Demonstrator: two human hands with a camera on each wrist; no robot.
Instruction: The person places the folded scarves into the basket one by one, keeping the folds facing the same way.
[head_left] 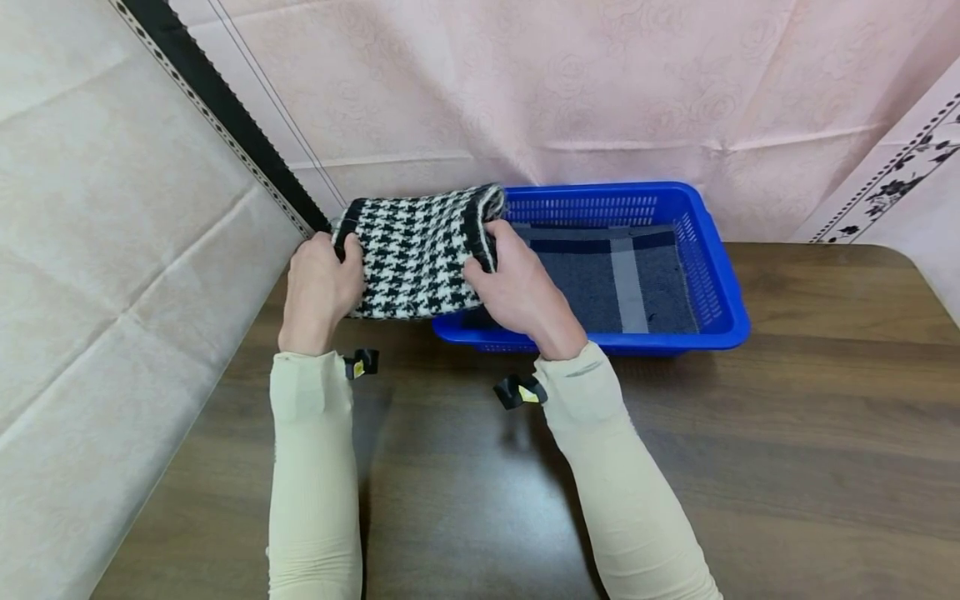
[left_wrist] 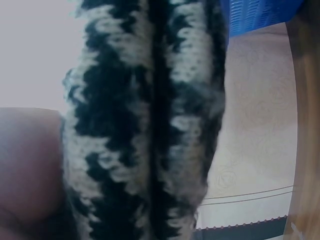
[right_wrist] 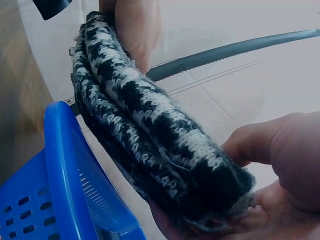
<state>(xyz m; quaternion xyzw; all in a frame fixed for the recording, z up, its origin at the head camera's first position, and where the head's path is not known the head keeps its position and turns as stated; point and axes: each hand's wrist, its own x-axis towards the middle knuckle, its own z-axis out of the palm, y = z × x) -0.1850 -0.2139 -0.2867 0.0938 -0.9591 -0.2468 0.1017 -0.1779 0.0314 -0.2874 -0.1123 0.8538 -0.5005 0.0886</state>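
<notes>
A black-and-white houndstooth knit scarf (head_left: 412, 258), folded into a thick rectangle, is held up at the left end of a blue plastic basket (head_left: 720, 340). My left hand (head_left: 318, 287) grips its left edge, thumb on top. At the right edge, my right hand (head_left: 521, 283) pinches the folded layers between thumb and fingers. The right wrist view shows the stacked folds of the scarf (right_wrist: 145, 115) side-on, above the basket's rim (right_wrist: 62, 145). In the left wrist view the scarf (left_wrist: 115, 100) fills the middle and hides most of the left hand.
Inside the basket lies a dark grey cloth (head_left: 577, 287) with a lighter stripe; its left part is hidden. The basket stands on a brown wooden table (head_left: 450, 467). Pink patterned fabric (head_left: 600, 83) hangs behind, and a pale sheet (head_left: 112, 250) rises along the left side.
</notes>
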